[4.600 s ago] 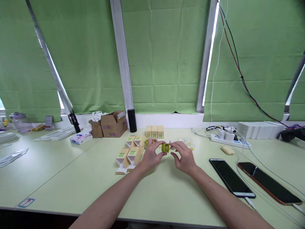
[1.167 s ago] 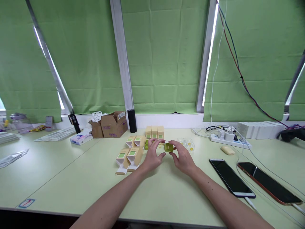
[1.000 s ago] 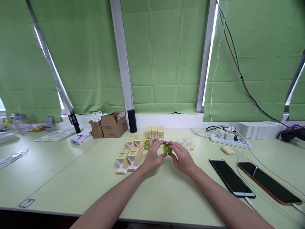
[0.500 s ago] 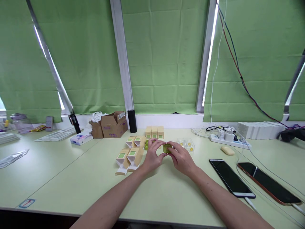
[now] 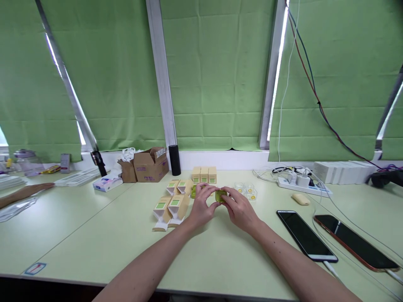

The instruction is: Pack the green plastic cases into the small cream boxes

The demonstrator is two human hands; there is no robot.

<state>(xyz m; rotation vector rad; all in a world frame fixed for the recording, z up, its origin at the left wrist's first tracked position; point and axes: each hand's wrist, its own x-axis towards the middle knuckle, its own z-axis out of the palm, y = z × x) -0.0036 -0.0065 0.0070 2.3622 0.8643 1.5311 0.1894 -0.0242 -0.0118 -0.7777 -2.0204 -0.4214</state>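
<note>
Between my two hands is a small olive-green, squarish case [image 5: 221, 196], raised a little off the table. My left hand [image 5: 203, 204] pinches its left side with thumb and fingers. On the other side my right hand [image 5: 241, 208] grips it, with fingertips over its front. Behind my left hand, partly hidden, sits another green piece [image 5: 193, 191]. Several small tan boxes with green windows and open flaps [image 5: 179, 205] lie left of my hands. Closed tan boxes [image 5: 204, 173] stand in a row farther back. Clear round containers with yellow centres [image 5: 248, 191] are just beyond my right hand.
Two phones [image 5: 306, 235] with charging cables lie at the right, near a cream case [image 5: 301, 199] and a power strip [image 5: 304, 187]. Back left are a cardboard box [image 5: 151, 164], a black cylinder [image 5: 174, 160] and a tissue pack [image 5: 107, 183]. Another person's arm [image 5: 27, 192] reaches in at far left.
Another person's arm has come into view at the far left, over the plastic bag there. My hands and the green case have hardly moved.
</note>
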